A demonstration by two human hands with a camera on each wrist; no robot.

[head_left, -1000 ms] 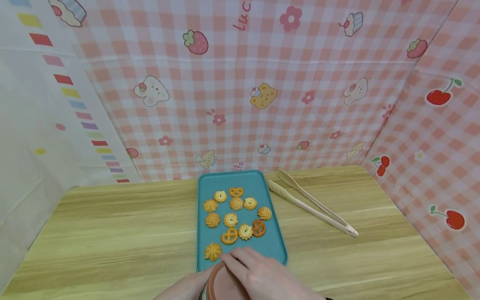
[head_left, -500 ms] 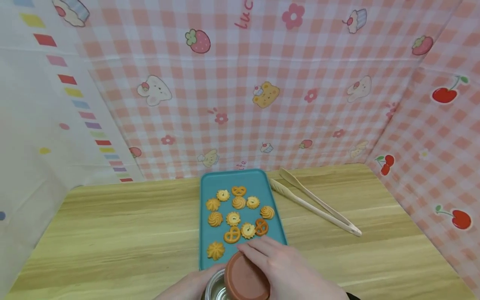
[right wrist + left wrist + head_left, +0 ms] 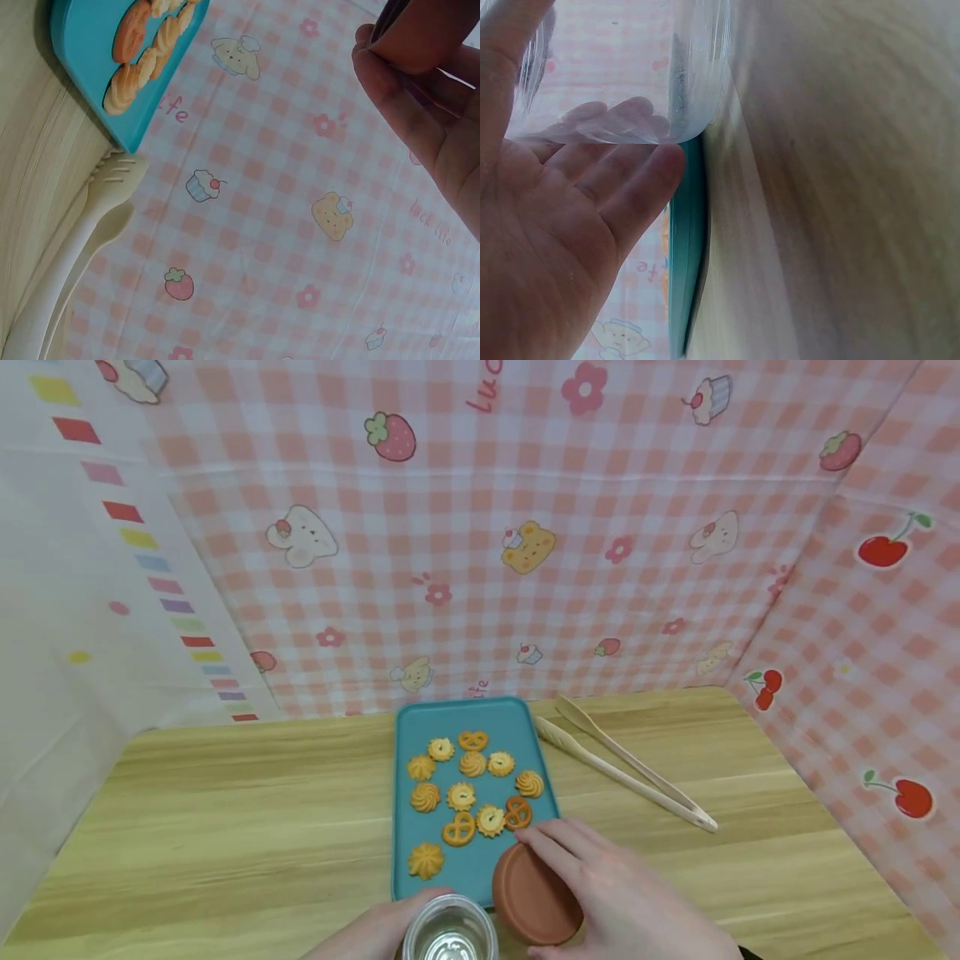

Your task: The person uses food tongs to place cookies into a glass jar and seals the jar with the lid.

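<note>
A clear jar [image 3: 450,931] stands uncovered at the bottom of the head view, just in front of the teal tray. My left hand [image 3: 378,928] grips it from the left; in the left wrist view the fingers [image 3: 641,187] wrap its transparent side. My right hand [image 3: 622,893] holds a round brown lid [image 3: 536,893] by its edge, tilted, to the right of the jar and overlapping the tray's near corner. In the right wrist view the lid [image 3: 427,34] sits between thumb and fingers. On the tray [image 3: 405,893] lie several cookies [image 3: 425,861] and pretzels [image 3: 459,829].
Light tongs [image 3: 626,768] lie spread on the wooden table [image 3: 247,827], right of the tray. A pink checked cloth [image 3: 480,610] with cartoon prints hangs behind the table and continues along the right side. White cloth [image 3: 60,568] covers the left side.
The lid has come off the jar and moved right in my right hand, uncovering the jar's mouth. My left hand has stayed on the jar. Tray, cookies and tongs are unmoved.
</note>
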